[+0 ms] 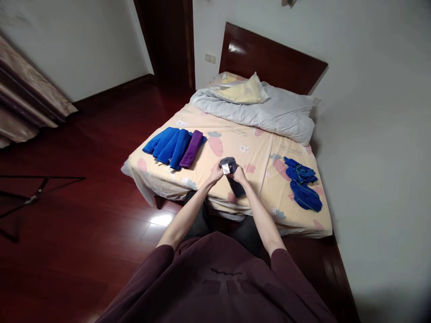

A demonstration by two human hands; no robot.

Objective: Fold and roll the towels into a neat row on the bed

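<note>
A dark grey cloth (238, 187), partly rolled up with a white label on its near end, is held between my two hands above the bed's front part. My left hand (216, 174) grips the left side of the roll, and my right hand (239, 174) grips its right side. The unrolled part hangs down toward the bed edge. Left of my hands, several blue rolled cloths (178, 148) lie side by side with a purple rolled cloth (191, 150). Crumpled blue cloths (305, 193) with green edging lie at the right of the bed.
The bed (249, 148) has a patterned sheet. A grey quilt (286, 112) and a yellow pillow (244, 92) lie near the wooden headboard (269, 56). A black metal stand (37, 195) is on the floor at the left, below a curtain (30, 94). A wall borders the bed's right side.
</note>
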